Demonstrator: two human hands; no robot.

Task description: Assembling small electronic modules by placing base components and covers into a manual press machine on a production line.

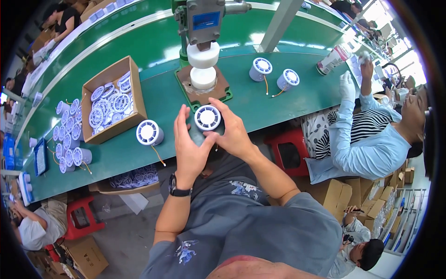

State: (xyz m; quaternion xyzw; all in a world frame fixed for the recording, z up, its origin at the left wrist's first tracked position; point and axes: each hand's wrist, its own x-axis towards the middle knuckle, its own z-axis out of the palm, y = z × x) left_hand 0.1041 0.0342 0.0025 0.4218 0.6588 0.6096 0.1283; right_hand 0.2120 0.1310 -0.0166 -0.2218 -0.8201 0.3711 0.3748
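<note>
Right hand (236,136) grips a white slotted cylinder (207,118); left hand (191,149) curves open beside it. The press (195,35) wears a blue label (206,20).

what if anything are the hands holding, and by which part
A whitish, slotted-top plastic cylinder, held by its rounded side in the right hand; whether the left hand also grips it cannot be told.
</note>
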